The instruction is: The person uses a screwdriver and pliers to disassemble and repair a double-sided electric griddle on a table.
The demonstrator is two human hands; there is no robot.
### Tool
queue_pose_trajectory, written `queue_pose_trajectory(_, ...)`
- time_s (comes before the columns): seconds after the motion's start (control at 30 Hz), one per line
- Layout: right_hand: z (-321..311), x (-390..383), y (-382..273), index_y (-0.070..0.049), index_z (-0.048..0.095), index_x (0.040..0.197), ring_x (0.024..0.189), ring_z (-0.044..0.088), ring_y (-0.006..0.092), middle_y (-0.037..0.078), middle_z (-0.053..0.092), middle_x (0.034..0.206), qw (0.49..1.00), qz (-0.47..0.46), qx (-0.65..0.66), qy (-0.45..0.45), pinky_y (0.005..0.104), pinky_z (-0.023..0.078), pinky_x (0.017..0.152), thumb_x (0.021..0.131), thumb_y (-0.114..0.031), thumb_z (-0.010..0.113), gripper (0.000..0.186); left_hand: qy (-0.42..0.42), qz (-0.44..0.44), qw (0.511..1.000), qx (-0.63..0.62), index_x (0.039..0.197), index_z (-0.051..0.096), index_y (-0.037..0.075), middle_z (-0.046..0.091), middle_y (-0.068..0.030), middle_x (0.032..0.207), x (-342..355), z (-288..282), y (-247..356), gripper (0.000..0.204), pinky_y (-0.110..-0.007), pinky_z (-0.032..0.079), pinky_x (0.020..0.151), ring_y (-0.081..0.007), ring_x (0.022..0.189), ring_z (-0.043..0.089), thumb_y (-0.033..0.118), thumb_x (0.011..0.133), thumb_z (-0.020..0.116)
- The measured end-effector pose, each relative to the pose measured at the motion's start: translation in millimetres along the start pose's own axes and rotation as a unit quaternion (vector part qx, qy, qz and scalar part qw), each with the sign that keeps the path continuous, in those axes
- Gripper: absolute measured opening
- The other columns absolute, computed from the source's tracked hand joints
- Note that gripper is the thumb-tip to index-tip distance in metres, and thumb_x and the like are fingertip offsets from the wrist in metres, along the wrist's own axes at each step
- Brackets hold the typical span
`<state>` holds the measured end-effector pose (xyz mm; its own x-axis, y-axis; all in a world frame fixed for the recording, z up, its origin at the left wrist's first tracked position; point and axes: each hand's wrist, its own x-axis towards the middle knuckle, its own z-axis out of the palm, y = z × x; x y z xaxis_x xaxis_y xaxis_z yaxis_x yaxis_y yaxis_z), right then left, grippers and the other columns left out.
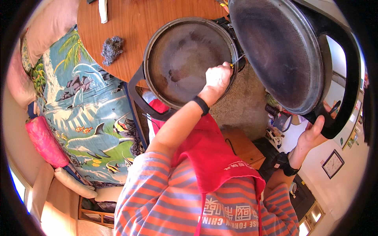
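Observation:
A round electric baking pan stands on the wooden table, its dark lower plate point(189, 59) stained. My left hand point(219, 80) reaches across this plate, closed round a screwdriver point(238, 59) whose thin metal shaft points at the rim by the hinge. A bit of yellow shows at the fingers; the rest of the handle is hidden. On the right, the pan's lid point(279, 55) is raised and tilted, its dark inner face showing. My right hand point(313, 131) grips the black lid handle point(348, 86) at its lower end, thumb on the near side; a slim dark thing shows by the fingers.
Left of the pan, a steel wool pad point(112, 50) lies on the round wooden table point(130, 23). A white strip point(102, 11) is at the table's far edge. A sofa with a dolphin-print cover point(90, 118) stands to the left, a brown wooden box point(244, 147) below right.

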<state>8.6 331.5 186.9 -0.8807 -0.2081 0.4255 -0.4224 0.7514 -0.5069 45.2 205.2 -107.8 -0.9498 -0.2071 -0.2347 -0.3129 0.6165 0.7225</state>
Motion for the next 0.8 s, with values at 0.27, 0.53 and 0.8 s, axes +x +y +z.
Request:
queue_pose_trajectory(0.27, -11.7, 14.7, 19.3, 0.004, 0.058, 0.11, 0.079, 0.064, 0.0141, 0.015, 0.066, 0.103, 0.999, 0.042, 0.007, -0.007, 0.0179, 0.049, 0.06, 0.093, -0.03, 0.055, 0.038, -0.045, 0.04, 0.997, -0.049, 0.084, 0.061, 0.005, 0.069, -0.0172, 0.076, 21.4, -23.1, -14.2, 0.03, -0.046, 0.053, 0.067, -0.0347, 0.074, 0.068, 0.034, 0.09, 0.058)
queue_pose_trajectory(0.53, -26.6, 40.1, 27.3, 0.006, 0.054, 0.116, 0.084, 0.066, 0.0161, 0.02, 0.064, 0.112, 0.993, -0.044, 0.061, -0.094, 0.0164, 0.049, 0.057, 0.089, -0.024, 0.062, 0.04, -0.133, 0.061, 0.988, -0.058, 0.086, 0.071, 0.003, 0.069, -0.019, 0.086, 33.2, -42.5, -19.7, 0.037, -0.044, 0.054, 0.076, -0.0344, 0.086, 0.068, 0.037, 0.089, 0.057)
queue_pose_trajectory(0.8, -17.7, 58.9, 31.8, 0.008, 0.036, 0.136, 0.092, 0.064, 0.0221, 0.024, 0.059, 0.118, 0.993, -0.021, 0.105, -0.045, 0.0273, 0.056, 0.078, 0.092, -0.018, 0.058, 0.055, -0.158, 0.093, 0.982, -0.046, 0.087, 0.071, 0.003, 0.07, -0.0198, 0.089, 38.0, -50.8, -33.2, 0.039, -0.044, 0.054, 0.079, -0.0353, 0.089, 0.068, 0.039, 0.089, 0.057)
